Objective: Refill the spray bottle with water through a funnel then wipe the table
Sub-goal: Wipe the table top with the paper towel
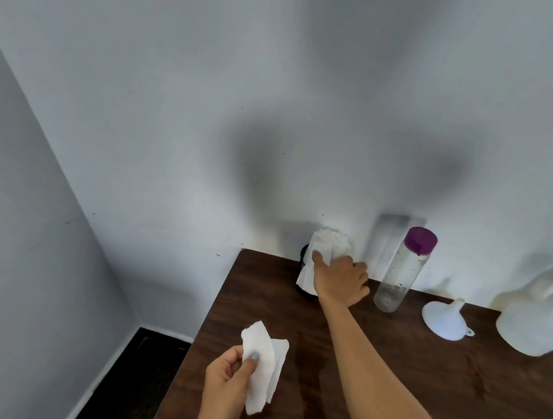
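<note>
My left hand (231, 381) holds a white tissue (262, 366) above the near left part of the dark wooden table (387, 377). My right hand (341, 280) reaches to the back of the table and pinches another white tissue (327, 246) sticking out of a black holder (304, 254) by the wall. A clear water bottle (404, 272) with a purple cap stands just right of that hand. A white funnel (445, 318) lies mouth-down on the table. At the far right stands the white spray bottle (534, 321) with a black trigger head, blurred.
The table stands against a pale wall, its left edge next to a room corner with dark floor (131, 382) below. A faint wet streak shows on the wood near the table's middle (310, 385).
</note>
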